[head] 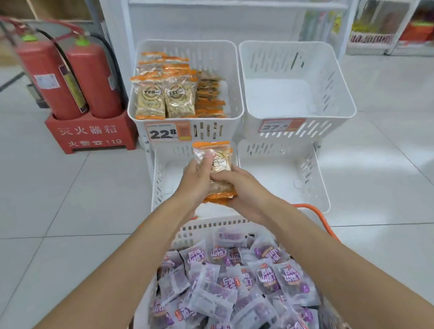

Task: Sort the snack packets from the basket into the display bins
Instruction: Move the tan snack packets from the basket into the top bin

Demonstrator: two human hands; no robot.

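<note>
1. Stack of orange-edged packets [218, 164] sits betw. both hands, over lower-left bin [160, 172], below part-filled top-left bin [191, 41].
2. Fingers of left hand [195, 180] & right hand [242, 188] curl round stack.
3. Prob. light, slick film, brittle inside; grip edges gently.

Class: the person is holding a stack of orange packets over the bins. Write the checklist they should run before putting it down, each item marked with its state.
1. Left hand and right hand both grip the orange packets: ok.
2. Upper left bin holds matching packets: ok.
3. Space shows behind that bin's right-hand row: ok.
4. Nothing stands between the hands and that bin: ok.
5. Every packet in the stack is the same kind: cannot tell.
</note>
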